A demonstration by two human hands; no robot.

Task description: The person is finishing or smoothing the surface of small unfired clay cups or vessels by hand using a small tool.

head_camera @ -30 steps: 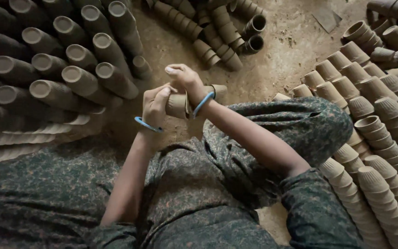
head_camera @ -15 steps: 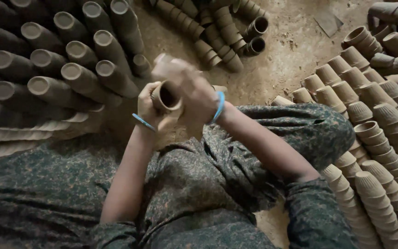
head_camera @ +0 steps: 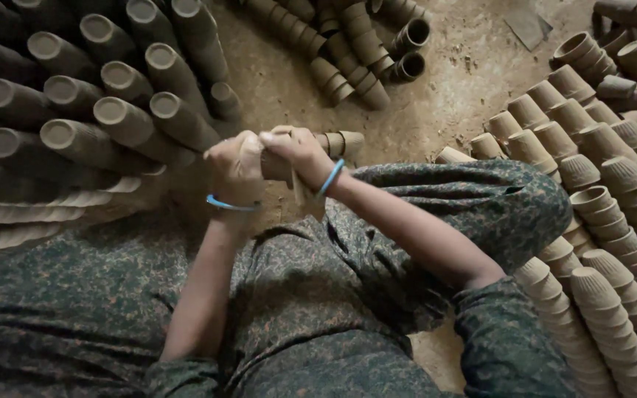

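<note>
Centrally, toward twelve o'clock, a short stack of clay cups (head_camera: 311, 147) is clamped between the left hand (head_camera: 236, 171) and right hand (head_camera: 298, 153). Probably light, stiff and brittle; its sides are best gripped, not its rims.

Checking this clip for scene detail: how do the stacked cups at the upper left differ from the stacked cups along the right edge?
The upper-left stacks look dark grey-brown; the right-side stacks look paler tan. The upper-left stacks show flat closed bases toward the camera, while the right-side stacks show open or ribbed rims. Both are nested clay cups lying in rows on the dirt floor. The left hand and right hand grip one cup between them.
</note>
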